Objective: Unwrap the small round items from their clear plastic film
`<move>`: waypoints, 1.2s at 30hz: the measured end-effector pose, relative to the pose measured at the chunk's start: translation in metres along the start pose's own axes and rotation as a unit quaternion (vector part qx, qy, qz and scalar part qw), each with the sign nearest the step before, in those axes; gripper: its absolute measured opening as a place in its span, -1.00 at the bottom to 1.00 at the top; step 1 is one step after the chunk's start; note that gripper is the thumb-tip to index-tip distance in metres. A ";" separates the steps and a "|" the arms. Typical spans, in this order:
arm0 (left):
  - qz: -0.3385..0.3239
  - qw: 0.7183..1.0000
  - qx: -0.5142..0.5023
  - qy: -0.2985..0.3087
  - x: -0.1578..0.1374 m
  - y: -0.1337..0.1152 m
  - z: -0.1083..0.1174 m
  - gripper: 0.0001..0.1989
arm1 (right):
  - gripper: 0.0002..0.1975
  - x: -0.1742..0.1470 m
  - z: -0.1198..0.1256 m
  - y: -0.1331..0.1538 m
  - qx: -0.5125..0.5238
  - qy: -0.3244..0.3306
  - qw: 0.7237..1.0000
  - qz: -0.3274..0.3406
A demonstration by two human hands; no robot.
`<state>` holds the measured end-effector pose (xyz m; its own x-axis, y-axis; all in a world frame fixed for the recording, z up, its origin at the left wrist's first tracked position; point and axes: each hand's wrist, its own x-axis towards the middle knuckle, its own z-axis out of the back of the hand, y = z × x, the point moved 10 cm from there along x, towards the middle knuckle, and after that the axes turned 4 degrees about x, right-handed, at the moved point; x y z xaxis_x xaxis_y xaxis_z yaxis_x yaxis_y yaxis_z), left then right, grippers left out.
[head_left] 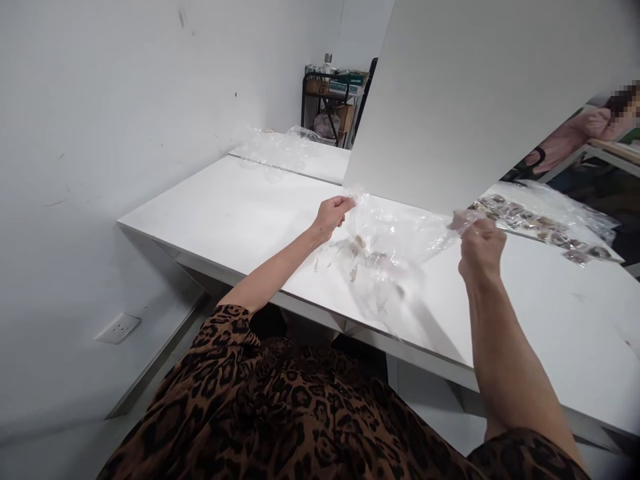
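Observation:
A clear plastic bag (410, 233) is stretched between my two hands above the white table. My left hand (334, 217) pinches its upper left edge, fingers closed. At the other side my right hand (483, 247) grips the plastic in a fist. The lower part of the bag hangs loose and blurred near the tabletop. Small brownish pieces (359, 245) show in or behind the plastic; I cannot tell which.
The white table (200, 213) meets a wall at left. A large white panel (450, 100) rises behind it. Clear plastic bags (275, 150) lie at the back, and small wrapped brown items (530, 217) at right. A cart (327, 100) stands beyond. Another person's arm (570, 140) shows at right.

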<state>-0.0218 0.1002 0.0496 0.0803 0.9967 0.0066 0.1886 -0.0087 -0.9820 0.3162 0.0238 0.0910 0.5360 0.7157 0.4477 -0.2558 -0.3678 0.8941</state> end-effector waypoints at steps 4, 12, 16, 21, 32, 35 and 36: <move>-0.085 0.995 0.046 -0.027 0.003 -0.050 -0.008 -0.76 | -0.87 0.018 0.008 0.019 0.158 -0.063 0.983 -0.063; -0.172 0.970 0.173 0.000 0.005 -0.103 -0.035 -0.80 | -0.92 0.031 -0.005 0.047 0.058 0.007 0.992 -0.112; -0.166 0.967 0.194 -0.014 0.016 -0.092 -0.028 -0.85 | -0.91 0.043 0.004 0.047 0.057 0.019 0.994 -0.088; -0.137 0.972 0.192 -0.007 0.014 -0.082 -0.025 -0.86 | -0.48 0.032 -0.005 0.053 -0.122 0.146 0.979 0.072; -0.138 0.966 0.164 0.147 -0.017 -0.080 -0.077 -0.88 | -0.25 -0.044 -0.122 0.013 -0.262 0.337 0.900 0.083; -0.142 0.972 0.151 0.112 -0.015 -0.085 -0.062 -0.90 | -0.71 -0.012 -0.122 0.020 -0.125 0.297 0.946 -0.039; -0.141 0.975 0.144 0.093 -0.013 -0.085 -0.053 -0.90 | -0.79 0.001 -0.119 0.035 -0.080 0.268 0.959 -0.038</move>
<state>0.0132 0.0840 0.1433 0.2471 0.9238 0.2926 -0.0520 0.3142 -0.9479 0.2119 0.0824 0.1240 0.0789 0.9551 0.2856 -0.3752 -0.2370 0.8961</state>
